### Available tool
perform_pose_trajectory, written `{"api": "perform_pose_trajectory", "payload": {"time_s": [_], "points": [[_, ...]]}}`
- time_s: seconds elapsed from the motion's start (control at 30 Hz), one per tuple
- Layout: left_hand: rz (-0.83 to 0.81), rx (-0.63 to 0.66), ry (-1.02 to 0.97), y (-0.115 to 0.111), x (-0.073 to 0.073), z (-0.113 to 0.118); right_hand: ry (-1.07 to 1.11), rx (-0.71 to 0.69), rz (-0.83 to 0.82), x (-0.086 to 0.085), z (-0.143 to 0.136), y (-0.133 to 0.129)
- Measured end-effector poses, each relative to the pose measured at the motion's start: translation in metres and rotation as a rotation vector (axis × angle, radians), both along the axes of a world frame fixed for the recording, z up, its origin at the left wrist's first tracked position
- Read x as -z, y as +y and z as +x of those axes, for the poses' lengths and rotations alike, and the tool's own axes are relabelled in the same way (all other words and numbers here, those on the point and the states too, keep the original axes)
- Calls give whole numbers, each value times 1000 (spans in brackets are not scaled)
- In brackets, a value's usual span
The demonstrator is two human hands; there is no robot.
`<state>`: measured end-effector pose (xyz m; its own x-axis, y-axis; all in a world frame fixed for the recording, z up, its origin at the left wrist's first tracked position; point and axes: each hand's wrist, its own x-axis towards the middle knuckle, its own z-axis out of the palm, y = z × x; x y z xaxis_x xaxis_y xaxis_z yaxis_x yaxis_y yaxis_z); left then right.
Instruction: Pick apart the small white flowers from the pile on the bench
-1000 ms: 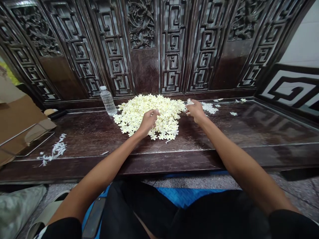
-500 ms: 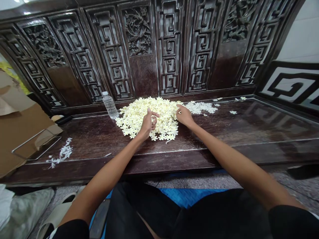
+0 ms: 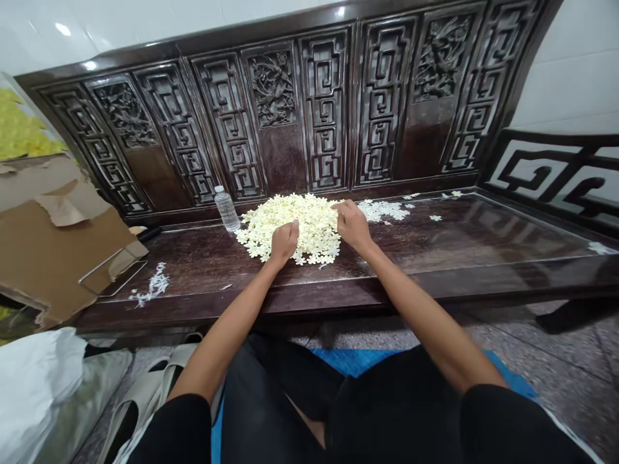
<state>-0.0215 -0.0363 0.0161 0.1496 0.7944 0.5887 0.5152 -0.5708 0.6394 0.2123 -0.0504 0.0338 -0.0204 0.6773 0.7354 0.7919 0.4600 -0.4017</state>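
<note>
A heap of pale yellow, star-shaped flowers (image 3: 309,222) lies on the dark wooden bench (image 3: 425,248). In front of its middle is my left hand (image 3: 284,242), fingers curled in and thumb on top; whatever is inside them is hidden. My right hand (image 3: 354,225) is at the heap's right edge, its fingers bent together and the index finger towards the blossoms. I cannot make out what, if anything, is between those fingertips. Beyond the right hand, flat white flowers (image 3: 384,210) lie spread beside the heap.
A clear plastic bottle (image 3: 226,209) stands left of the heap, near the carved backrest (image 3: 285,151). Thin white scraps (image 3: 153,285) lie farther left, by a wire stand (image 3: 113,274) and a torn cardboard box (image 3: 62,235). Slippers (image 3: 140,393) are on the floor.
The left fingers, partly extended before, have curled closed. My right hand stays at the heap's right edge with its fingers bent. The camera view has tilted up, showing more wall.
</note>
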Motion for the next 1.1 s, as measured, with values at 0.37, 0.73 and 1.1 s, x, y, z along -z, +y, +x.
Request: {"api": "perform_pose_trajectory", "payload": {"time_s": [0.37,0.73,1.1], "points": [[-164,134,-513,-174,34,-15,515,78,29,140,-54,-328],[-823,298,-1291,-282,86,3,194,-374,-191,124,-115,-335],[-583,238,-1388,-214,39,-32,-86,-307,-20,42,-163,-206]]}}
